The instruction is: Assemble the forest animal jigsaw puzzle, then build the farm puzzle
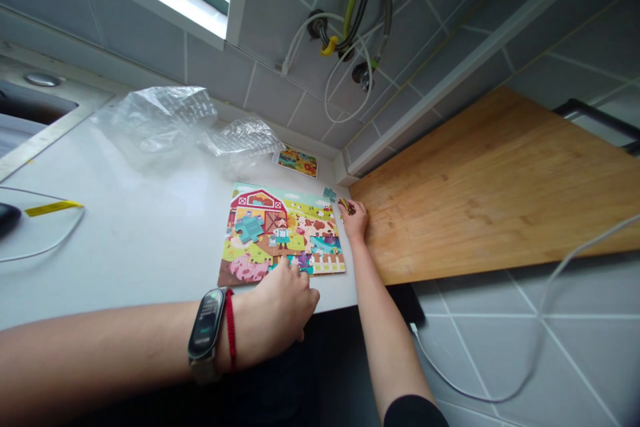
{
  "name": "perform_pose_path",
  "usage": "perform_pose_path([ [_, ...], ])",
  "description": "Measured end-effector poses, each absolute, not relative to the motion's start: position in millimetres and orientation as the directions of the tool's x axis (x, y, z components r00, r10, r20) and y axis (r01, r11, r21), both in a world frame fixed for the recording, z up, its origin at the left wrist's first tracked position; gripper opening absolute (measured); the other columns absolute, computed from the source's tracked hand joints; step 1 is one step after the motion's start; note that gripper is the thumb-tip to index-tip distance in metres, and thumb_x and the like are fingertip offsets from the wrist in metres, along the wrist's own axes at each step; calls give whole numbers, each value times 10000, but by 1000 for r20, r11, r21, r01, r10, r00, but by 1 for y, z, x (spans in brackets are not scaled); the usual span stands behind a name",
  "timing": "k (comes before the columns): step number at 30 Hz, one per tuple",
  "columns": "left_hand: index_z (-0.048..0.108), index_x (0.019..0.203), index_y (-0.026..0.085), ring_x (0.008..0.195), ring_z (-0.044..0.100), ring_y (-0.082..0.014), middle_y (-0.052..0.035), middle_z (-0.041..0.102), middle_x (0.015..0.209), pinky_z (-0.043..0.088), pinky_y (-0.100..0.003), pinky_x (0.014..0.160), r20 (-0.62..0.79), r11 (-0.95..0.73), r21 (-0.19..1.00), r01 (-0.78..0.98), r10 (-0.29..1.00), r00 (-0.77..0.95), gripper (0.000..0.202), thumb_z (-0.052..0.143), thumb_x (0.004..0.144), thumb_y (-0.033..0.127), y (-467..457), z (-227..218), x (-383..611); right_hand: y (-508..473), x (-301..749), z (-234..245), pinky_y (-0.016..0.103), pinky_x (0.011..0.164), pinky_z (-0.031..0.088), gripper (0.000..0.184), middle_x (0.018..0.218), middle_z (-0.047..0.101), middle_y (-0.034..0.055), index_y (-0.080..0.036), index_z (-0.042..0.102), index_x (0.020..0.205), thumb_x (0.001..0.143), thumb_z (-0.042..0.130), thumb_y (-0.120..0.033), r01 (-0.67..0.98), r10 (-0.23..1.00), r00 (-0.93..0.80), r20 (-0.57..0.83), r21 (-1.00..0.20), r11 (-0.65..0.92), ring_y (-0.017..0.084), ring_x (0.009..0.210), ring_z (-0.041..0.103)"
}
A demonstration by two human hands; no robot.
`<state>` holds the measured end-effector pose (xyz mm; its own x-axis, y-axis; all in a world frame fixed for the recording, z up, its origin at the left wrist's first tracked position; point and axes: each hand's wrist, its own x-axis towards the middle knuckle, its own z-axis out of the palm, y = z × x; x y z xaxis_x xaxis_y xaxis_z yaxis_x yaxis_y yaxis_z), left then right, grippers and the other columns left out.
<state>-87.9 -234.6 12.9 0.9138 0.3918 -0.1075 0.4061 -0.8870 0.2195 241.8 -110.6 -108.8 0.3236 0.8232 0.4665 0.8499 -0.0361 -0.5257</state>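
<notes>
A colourful farm jigsaw puzzle (280,230) with a red barn lies on the white counter (125,233). A loose blue piece (249,227) rests face down on its left part. My left hand (280,310), with a dark wristband and a red cord at the wrist, presses its curled fingers on the puzzle's near edge. My right hand (355,217) sits at the puzzle's far right corner, pinching a small dark puzzle piece (346,207). Another loose blue piece (329,194) lies just beyond that corner.
Crumpled clear plastic bags (170,123) lie at the back of the counter beside a small picture card (297,162). A wooden board (490,187) runs to the right. Cables (350,27) hang on the tiled wall. A sink (30,107) is far left; a white cord (540,327) trails right.
</notes>
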Motion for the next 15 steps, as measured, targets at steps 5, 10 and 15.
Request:
perform_pose_path([
  [5, 771, 1086, 127, 899, 737, -337, -197, 771, 989, 521, -412, 790, -55, -884, 213, 417, 415, 908, 493, 861, 815, 528, -234, 3, -87, -118, 237, -104, 408, 859, 602, 258, 1008, 730, 139, -181, 752, 957, 886, 690, -421, 837, 754, 367, 545, -547, -12, 275, 934, 687],
  [10, 773, 1036, 128, 847, 750, -338, -182, 774, 927, 539, -409, 760, -31, -892, 241, 382, 386, 922, 455, 847, 830, 527, -227, 4, -87, -150, 213, -97, 456, 895, 626, 297, 1035, 711, 133, -195, 756, 968, 899, 696, -478, 832, 718, 343, 606, -551, 68, 290, 980, 707],
  [15, 744, 970, 105, 782, 761, -339, -179, 771, 870, 523, -362, 633, -10, -814, 285, 507, 526, 850, 319, 650, 1005, 408, -189, 24, -89, -202, 173, -72, 531, 982, 633, 218, 1086, 727, 75, -335, 774, 1089, 875, 803, -369, 865, 704, 0, 711, -354, 357, 309, 1055, 739],
])
